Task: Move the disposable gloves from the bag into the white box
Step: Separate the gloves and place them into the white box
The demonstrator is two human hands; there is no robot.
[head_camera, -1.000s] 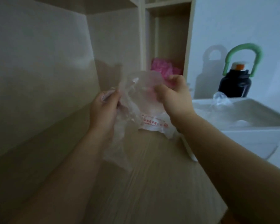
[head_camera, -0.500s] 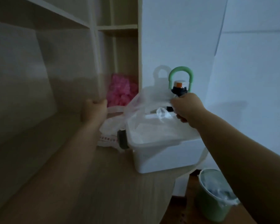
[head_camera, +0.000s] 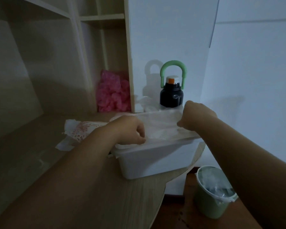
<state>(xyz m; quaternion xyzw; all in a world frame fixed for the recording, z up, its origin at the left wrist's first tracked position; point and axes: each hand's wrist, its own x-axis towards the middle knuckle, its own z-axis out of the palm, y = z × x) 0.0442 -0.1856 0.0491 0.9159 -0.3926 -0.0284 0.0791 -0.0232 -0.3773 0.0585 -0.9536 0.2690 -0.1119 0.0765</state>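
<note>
Over a wooden desk [head_camera: 69,182] set against shelving, both forearms stretch forward and meet above the white box [head_camera: 155,160], which sits at the desk's rounded right edge. The left hand [head_camera: 130,131] hangs over the box's near left rim, knuckles up and fingers curled down, pinching the thin clear gloves [head_camera: 162,128] that lie spread across the open top. The right hand [head_camera: 196,115] hovers over the far right corner, bent at the wrist with its fingers curled around the same film. The crumpled bag [head_camera: 82,129] with red print lies flat on the desk just left of the box. A black bottle [head_camera: 171,95] with a green handle stands behind the box.
</note>
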